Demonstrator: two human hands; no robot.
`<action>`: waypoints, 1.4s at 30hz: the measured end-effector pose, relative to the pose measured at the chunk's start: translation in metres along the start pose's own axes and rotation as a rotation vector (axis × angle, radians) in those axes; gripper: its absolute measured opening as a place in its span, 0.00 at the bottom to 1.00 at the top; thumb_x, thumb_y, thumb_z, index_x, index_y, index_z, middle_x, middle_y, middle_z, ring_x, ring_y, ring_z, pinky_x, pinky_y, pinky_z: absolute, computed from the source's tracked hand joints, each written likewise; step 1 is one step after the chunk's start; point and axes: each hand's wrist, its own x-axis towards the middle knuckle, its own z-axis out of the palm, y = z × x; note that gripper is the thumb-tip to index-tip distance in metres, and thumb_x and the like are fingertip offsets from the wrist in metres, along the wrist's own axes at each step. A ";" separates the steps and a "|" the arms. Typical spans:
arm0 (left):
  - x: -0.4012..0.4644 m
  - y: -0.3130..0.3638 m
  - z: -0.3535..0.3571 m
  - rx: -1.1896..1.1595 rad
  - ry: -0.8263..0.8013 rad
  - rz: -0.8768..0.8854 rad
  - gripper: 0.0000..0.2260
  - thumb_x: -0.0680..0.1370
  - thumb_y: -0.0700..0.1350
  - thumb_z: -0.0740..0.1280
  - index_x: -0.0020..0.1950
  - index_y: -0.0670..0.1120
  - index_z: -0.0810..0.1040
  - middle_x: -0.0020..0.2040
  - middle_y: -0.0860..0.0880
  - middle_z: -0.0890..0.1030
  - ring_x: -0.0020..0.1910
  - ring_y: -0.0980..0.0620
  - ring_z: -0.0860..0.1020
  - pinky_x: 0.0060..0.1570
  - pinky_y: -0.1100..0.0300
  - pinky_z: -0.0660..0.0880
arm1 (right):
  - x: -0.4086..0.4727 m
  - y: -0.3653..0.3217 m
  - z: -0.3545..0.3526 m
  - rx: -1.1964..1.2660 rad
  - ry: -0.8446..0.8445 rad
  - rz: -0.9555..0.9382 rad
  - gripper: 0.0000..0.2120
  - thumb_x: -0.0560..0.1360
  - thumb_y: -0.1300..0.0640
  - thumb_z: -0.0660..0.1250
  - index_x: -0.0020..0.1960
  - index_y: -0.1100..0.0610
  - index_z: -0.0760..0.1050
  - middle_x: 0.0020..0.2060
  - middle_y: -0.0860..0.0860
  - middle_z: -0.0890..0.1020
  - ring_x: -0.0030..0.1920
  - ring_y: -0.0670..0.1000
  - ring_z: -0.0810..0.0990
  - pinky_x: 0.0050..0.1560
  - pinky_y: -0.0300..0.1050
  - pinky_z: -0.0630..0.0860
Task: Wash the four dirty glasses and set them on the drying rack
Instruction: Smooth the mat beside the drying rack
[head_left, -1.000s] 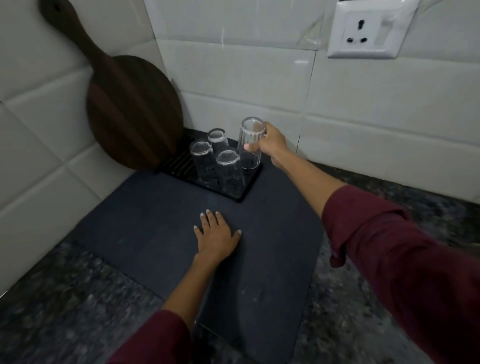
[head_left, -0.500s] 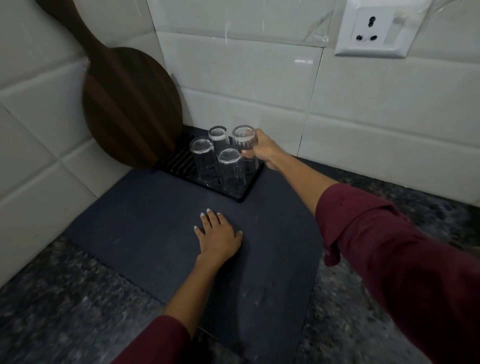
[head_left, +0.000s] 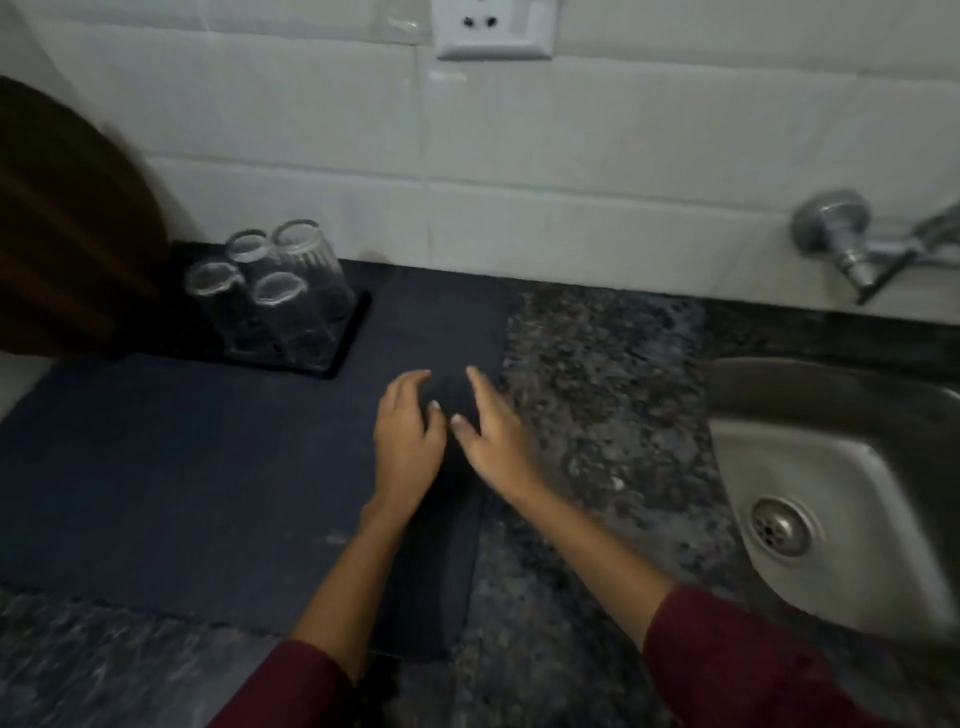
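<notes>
Four clear glasses (head_left: 270, 291) are standing upside down, clustered on the black drying rack (head_left: 349, 338) at far left, well apart from both hands. The left hand (head_left: 408, 436) and right hand (head_left: 493, 434) are lying nearer, fingers loosely spread, holding nothing, over a dark mat (head_left: 182, 467). Motion blur is softening fingertips. A round wooden board (head_left: 62, 228) is being cut off at left; a steel sink (head_left: 841, 467) is showing right.

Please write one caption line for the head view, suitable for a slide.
Four glasses stand upturned on the drying rack; left hand and right hand hover empty over the dark mat.
</notes>
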 end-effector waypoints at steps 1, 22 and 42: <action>-0.002 0.009 0.006 -0.028 0.009 0.027 0.16 0.78 0.35 0.62 0.66 0.39 0.72 0.64 0.42 0.75 0.64 0.45 0.72 0.61 0.61 0.64 | -0.021 0.013 -0.002 -0.115 -0.047 -0.018 0.29 0.80 0.57 0.58 0.76 0.61 0.51 0.76 0.56 0.55 0.77 0.52 0.53 0.75 0.41 0.49; -0.019 0.185 0.150 -0.065 -0.365 0.234 0.14 0.77 0.36 0.63 0.63 0.38 0.75 0.56 0.39 0.81 0.56 0.43 0.78 0.55 0.59 0.70 | -0.104 0.151 -0.275 -0.054 0.357 0.527 0.28 0.81 0.46 0.51 0.76 0.60 0.54 0.76 0.56 0.59 0.76 0.55 0.57 0.74 0.49 0.53; 0.033 0.369 0.285 -0.445 -0.198 -0.153 0.16 0.83 0.49 0.56 0.52 0.39 0.76 0.46 0.39 0.80 0.40 0.42 0.83 0.42 0.47 0.82 | -0.082 0.173 -0.402 1.524 0.448 0.701 0.21 0.81 0.62 0.50 0.71 0.71 0.58 0.71 0.68 0.64 0.72 0.65 0.63 0.74 0.56 0.58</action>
